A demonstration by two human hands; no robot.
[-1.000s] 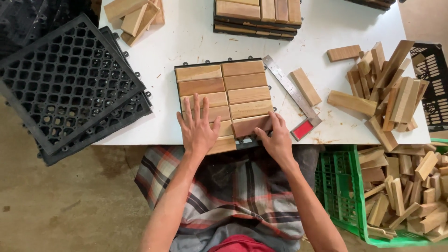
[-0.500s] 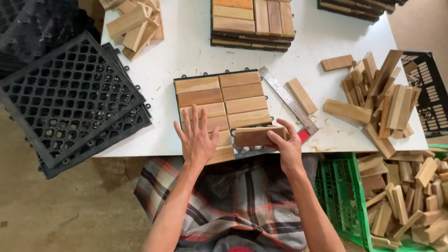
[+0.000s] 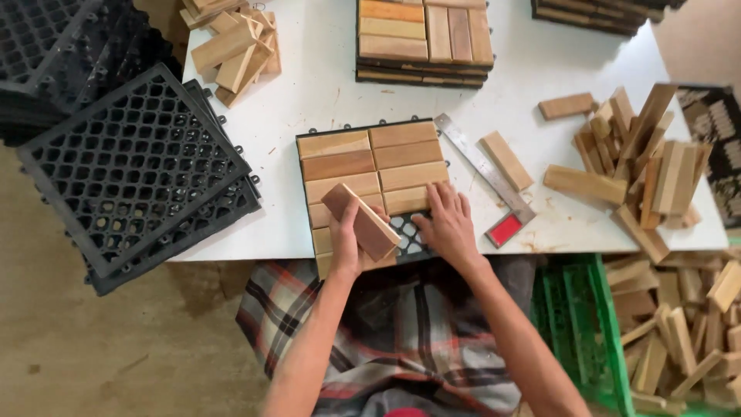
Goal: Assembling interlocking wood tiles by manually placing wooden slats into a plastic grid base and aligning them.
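**A:** So, how far along does the tile look from your end?

**B:** Mostly filled, I judge. Seven slats sit flat on the tile (image 3: 370,158) in two columns, and the black grid shows bare only at the near right corner, just left of my right hand (image 3: 448,228). The near end of the left column is hidden under my left hand (image 3: 345,243), so I cannot tell whether a slat lies there.

**A:** And the hands?

**B:** Left one is closed around a slat (image 3: 361,222), lifted and tilted across the tile's near edge, thumb on one side, fingers on the other. Right one is flat, fingers spread, pressing the last slat of the right column; it grips nothing.

**A:** What's left, then?

**B:** By my reckoning, that open corner at least. Loose slats (image 3: 641,162) are heaped well right of my right hand, more in a green crate (image 3: 575,324) below it.

**A:** Any labels or packaging?

**B:** None that I can see. Nearest thing is a steel ruler (image 3: 482,166) just right of my right hand, ending in a red block (image 3: 505,229). Beyond my hands a finished tile stack (image 3: 424,38); far left of my left hand, bare black grids (image 3: 131,170).
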